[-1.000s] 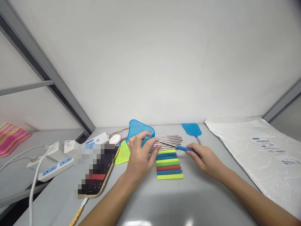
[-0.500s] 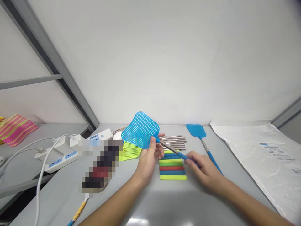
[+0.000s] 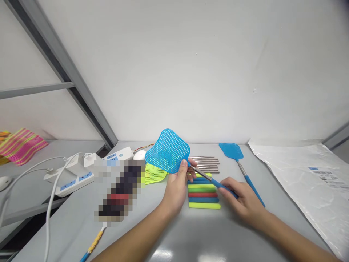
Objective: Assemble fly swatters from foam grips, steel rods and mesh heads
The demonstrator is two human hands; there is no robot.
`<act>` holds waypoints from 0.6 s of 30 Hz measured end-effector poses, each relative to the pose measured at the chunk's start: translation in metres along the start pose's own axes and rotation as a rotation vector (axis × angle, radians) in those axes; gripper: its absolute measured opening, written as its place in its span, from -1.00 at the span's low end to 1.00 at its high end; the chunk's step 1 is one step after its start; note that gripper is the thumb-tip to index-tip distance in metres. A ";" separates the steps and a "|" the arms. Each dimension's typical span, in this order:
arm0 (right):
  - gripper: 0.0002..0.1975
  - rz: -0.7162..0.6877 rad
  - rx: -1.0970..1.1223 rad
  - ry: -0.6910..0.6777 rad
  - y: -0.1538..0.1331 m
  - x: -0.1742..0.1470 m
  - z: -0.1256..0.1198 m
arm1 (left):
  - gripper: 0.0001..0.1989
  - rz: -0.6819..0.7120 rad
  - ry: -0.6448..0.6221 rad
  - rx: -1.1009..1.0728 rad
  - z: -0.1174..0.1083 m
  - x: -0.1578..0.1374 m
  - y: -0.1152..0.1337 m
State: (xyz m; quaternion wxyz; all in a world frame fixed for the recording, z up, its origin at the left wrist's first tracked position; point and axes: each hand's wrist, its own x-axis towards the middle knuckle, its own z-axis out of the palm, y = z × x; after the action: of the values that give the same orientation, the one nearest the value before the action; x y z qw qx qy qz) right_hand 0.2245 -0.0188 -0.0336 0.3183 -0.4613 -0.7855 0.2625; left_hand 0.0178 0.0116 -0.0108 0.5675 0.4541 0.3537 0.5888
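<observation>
I hold a blue fly swatter above the grey table (image 3: pixel 177 233). My left hand (image 3: pixel 176 187) pinches the neck just below its blue mesh head (image 3: pixel 168 150). My right hand (image 3: pixel 241 199) grips its blue handle (image 3: pixel 218 184), with the thin metal rod running between my hands. Under the swatter lies a row of several coloured foam handles (image 3: pixel 204 194) with steel rods (image 3: pixel 205 163) behind them. A second blue fly swatter (image 3: pixel 237 158) lies flat to the right. A yellow-green mesh head (image 3: pixel 154 173) lies to the left.
A phone on a charging cable (image 3: pixel 120 189) lies at my left. White power strips (image 3: pixel 76 174) with cords and a white round object (image 3: pixel 140 155) sit further left. A plastic bag with labels (image 3: pixel 305 174) covers the right side. A slanted metal beam (image 3: pixel 62 69) rises at the left.
My left hand has lifted the blue mesh head off the table and now pinches its neck. The swatter has risen and tilted, and the view has shifted slightly.
</observation>
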 end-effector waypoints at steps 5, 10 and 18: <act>-0.68 0.056 0.099 -0.072 -0.007 0.001 -0.002 | -0.63 -0.013 -0.073 0.007 -0.002 0.003 0.003; -0.70 0.088 0.106 -0.088 -0.010 0.001 -0.002 | -0.65 0.015 -0.034 0.047 -0.004 0.004 0.005; -0.70 0.071 0.005 -0.138 -0.013 0.003 -0.006 | -0.68 0.059 0.043 0.032 -0.005 0.004 0.003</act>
State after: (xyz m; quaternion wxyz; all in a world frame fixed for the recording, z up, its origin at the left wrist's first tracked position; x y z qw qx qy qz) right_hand 0.2204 -0.0209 -0.0195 0.2548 -0.4690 -0.7880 0.3069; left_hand 0.0127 0.0162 -0.0091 0.5349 0.4604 0.3616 0.6092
